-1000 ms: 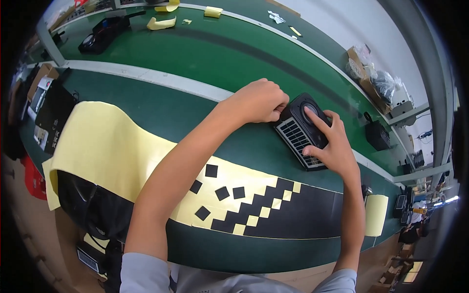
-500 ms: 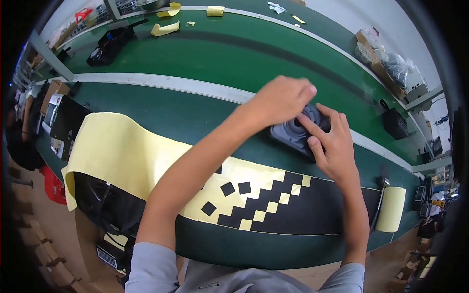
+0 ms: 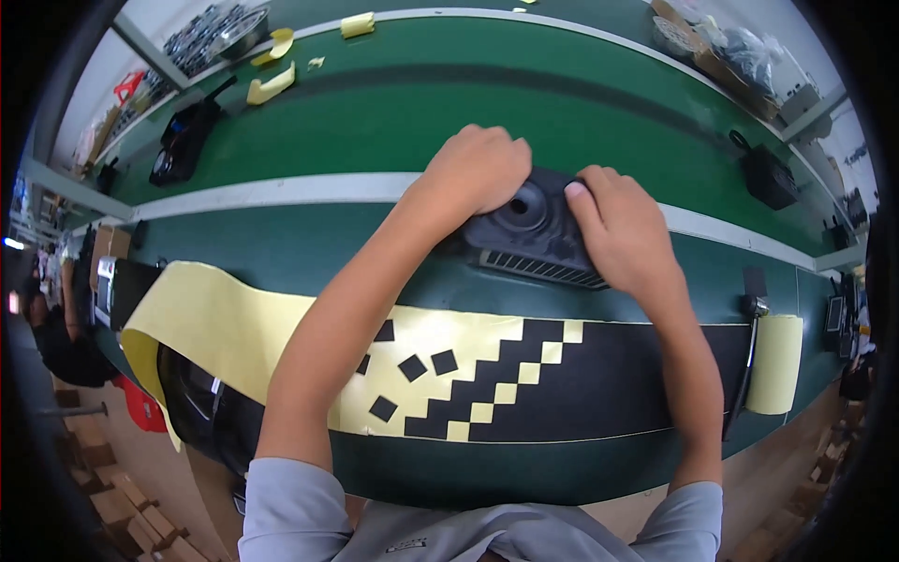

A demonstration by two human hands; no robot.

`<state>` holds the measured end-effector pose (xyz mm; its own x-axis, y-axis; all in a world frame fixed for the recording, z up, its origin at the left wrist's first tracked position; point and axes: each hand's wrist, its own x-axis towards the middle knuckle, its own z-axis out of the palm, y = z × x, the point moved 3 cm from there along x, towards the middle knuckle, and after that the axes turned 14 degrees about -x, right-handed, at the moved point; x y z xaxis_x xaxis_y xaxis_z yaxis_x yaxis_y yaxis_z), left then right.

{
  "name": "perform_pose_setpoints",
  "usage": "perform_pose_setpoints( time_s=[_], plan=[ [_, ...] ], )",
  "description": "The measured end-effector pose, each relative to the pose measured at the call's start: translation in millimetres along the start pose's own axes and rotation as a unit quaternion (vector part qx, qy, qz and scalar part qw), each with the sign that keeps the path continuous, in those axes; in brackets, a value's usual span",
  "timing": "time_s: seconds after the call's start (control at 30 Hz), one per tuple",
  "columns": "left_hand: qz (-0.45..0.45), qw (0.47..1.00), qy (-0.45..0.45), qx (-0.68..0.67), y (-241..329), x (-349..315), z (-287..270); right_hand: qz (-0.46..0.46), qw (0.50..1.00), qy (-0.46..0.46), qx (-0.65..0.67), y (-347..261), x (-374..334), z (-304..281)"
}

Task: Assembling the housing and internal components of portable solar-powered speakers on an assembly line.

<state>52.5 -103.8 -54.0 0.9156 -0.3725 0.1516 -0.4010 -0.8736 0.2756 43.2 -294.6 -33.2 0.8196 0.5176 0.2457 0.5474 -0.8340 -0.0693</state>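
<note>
A dark grey plastic housing (image 3: 552, 234), with a round recess and hole on top and a slotted grille along its near side, is tilted at the far side of the bench. My left hand (image 3: 479, 169) is closed over its left far corner, fingertips hidden behind it. My right hand (image 3: 626, 225) grips the right side, thumb on the top edge. Nearer me lies a long black sheet (image 3: 609, 384) on yellow backing paper (image 3: 309, 347). Part of the black is gone in small squares, with several loose-looking black squares (image 3: 412, 368) on the yellow.
The backing curls up at the left over a black object (image 3: 206, 393). A yellow roll (image 3: 777, 363) stands at the right end. Beyond a pale rail (image 3: 309, 189) runs a green surface (image 3: 403, 103) with yellow paper scraps (image 3: 272, 86), a black device (image 3: 187, 140) and a black box (image 3: 768, 175).
The housing has been turned so its grille faces me and shifted left. My right hand moved from its top to its right side; my left hand moved left onto its corner. The view shifted.
</note>
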Motion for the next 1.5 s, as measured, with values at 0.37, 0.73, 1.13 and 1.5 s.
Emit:
perform_pose_setpoints(
  time_s=[0.37, 0.73, 1.13, 1.5],
  plan=[
    [-0.013, 0.978, 0.193, -0.08, 30, -35, -6, -0.004, 0.983, 0.167, 0.076, 3, -31, -8],
    [-0.209, 0.824, 0.189, -0.491, 18, -42, 9, 0.259, 0.842, 0.003, 0.473, 45, -34, 42],
    [-0.252, 0.756, 0.152, -0.585, 5, -52, 35, 0.217, 0.818, -0.004, 0.534, 41, -56, 45],
    [-0.004, 0.838, 0.218, -0.5, 21, -58, 9, 0.093, 0.92, 0.15, 0.35, 37, -84, 31]
  ],
)
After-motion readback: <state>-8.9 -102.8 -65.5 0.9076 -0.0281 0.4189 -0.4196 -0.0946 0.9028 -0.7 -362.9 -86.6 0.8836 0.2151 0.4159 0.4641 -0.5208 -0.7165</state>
